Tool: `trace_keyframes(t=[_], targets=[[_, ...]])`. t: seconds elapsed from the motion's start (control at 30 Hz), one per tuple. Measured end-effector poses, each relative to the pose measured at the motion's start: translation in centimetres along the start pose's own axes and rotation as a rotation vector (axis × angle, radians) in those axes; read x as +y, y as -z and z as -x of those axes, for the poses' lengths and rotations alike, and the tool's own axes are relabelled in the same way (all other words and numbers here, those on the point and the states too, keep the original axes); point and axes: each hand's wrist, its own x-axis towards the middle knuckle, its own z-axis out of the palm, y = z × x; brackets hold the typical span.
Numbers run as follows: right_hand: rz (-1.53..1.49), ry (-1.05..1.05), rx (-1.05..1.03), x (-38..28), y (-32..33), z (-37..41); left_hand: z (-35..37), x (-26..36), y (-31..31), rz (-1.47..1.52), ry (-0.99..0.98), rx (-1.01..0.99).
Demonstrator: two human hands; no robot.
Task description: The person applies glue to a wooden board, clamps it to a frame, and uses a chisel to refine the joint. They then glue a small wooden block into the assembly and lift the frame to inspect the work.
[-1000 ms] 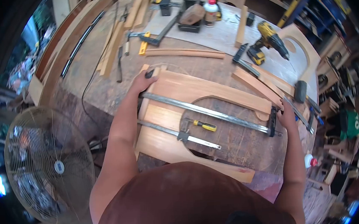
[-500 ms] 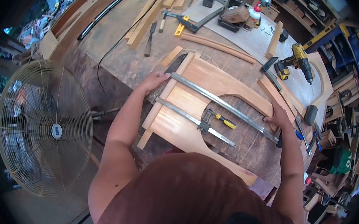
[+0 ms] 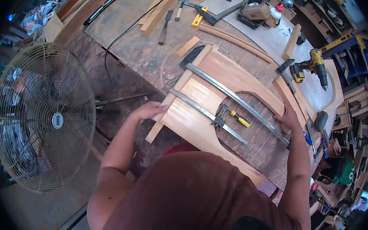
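Note:
A pale wooden panel (image 3: 180,119) with two long curved arms and an arched cut-out lies on the workbench. A long bar clamp (image 3: 239,100) and a shorter bar clamp (image 3: 194,104) run across it, their left ends over a wooden strip (image 3: 185,80) along the panel's straight edge. My left hand (image 3: 149,111) is closed on the strip's edge, below the shorter clamp's end; its fingertips are partly hidden. My right hand (image 3: 289,117) grips the end of the panel's far arm, beside the long clamp's right end. The shorter clamp's yellow-and-black handle (image 3: 240,118) lies within the cut-out.
A large fan (image 3: 46,119) stands left of the workbench (image 3: 131,54). A cordless drill (image 3: 312,68), a mallet (image 3: 321,121) and wood pieces lie at right. Beyond the panel are a chisel (image 3: 166,27), a yellow-handled square (image 3: 199,17) and a rounded wooden rod (image 3: 236,44).
My left hand has moved from beside the long clamp's end down the strip, past the shorter clamp. My right hand stays at the panel's arm. The camera view has shifted slightly.

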Motion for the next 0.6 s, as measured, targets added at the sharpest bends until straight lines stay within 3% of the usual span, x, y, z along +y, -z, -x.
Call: trace_keyframes(t=[0.07, 0.2, 0.3, 0.43, 0.6], targets=[[0.005, -0.010, -0.005, 0.7, -0.4, -0.2, 0.5, -0.8, -1.9, 0.370, 0.025, -0.061], [0.020, -0.061, -0.026, -1.1, 0.1, 0.3, 1.6, 0.2, -2.4, 0.521, 0.037, -0.117], [-0.022, -0.011, 0.004, 0.5, -0.8, 0.0, 2.4, -2.3, -2.4, 0.638, 0.020, -0.215], [0.008, -0.030, -0.008, -0.1, -0.9, 0.1, 5.5, -4.7, -3.0, 0.641, 0.149, -0.319], [0.034, 0.022, 0.024, 0.6, -1.3, -0.1, 7.2, -6.0, -5.6, 0.667, 0.168, -0.215]])
